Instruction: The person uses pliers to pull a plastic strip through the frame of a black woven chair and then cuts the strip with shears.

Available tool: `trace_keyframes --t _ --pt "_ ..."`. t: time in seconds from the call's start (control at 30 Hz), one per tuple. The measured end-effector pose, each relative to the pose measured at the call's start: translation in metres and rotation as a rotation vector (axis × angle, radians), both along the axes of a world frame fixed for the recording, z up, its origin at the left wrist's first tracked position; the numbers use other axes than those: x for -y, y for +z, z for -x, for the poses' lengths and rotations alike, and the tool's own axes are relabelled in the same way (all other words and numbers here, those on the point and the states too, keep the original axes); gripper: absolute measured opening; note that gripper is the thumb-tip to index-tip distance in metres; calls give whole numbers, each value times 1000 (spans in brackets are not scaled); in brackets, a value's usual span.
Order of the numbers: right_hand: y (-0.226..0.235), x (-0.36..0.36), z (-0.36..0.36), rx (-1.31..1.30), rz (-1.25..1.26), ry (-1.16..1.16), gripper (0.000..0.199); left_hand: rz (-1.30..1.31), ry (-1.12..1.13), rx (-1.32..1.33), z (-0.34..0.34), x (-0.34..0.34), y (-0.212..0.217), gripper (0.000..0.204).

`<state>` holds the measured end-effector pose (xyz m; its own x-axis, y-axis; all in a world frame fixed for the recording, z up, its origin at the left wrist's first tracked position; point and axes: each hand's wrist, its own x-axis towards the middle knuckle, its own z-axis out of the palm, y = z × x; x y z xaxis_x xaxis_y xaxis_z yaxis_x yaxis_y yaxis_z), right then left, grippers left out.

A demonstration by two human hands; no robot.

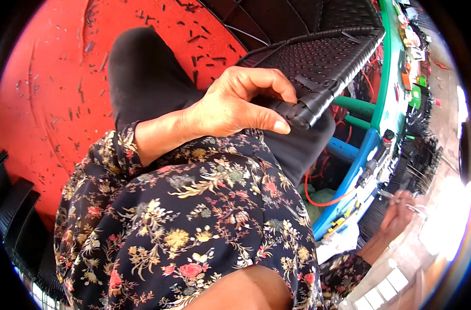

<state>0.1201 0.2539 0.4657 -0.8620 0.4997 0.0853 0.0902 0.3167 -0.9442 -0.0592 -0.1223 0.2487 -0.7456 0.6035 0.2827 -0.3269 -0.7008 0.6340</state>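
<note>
A black woven strip panel with a wrapped edge slants across the upper right, its near corner over my dark-trousered leg. My left hand is closed at that corner, thumb and forefinger to either side of the wrapped end; its other fingers are hidden behind. Short loose strip ends stick up near the fingertips. Far to the right, beside the blue and green bench, my right hand is closed round a slim shiny metal tool, too small and blurred to name exactly.
Black offcuts litter the red floor covering. A green and blue bench frame curves down the right, with small tools and coloured items along it and an orange cord looping below. Stacked black woven pieces stand at the left.
</note>
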Motion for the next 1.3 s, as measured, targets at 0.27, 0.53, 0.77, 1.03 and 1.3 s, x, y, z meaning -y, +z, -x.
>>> trace_keyframes --t 0.27,0.53,0.77,1.03,1.3 --pt "10 227 156 185 225 884 7 68 75 -125 4 2 1 29" --pt "-7 247 205 267 -329 1426 44 117 138 -265 13 -2 -4 28" --pt "-16 249 184 390 -318 1153 40 86 145 -259 8 -6 -2 28" --pt "-25 247 173 357 -255 1056 34 84 168 -270 7 -7 -3 29" --pt "-31 239 167 332 -168 992 33 80 151 -266 6 -5 -3 29"
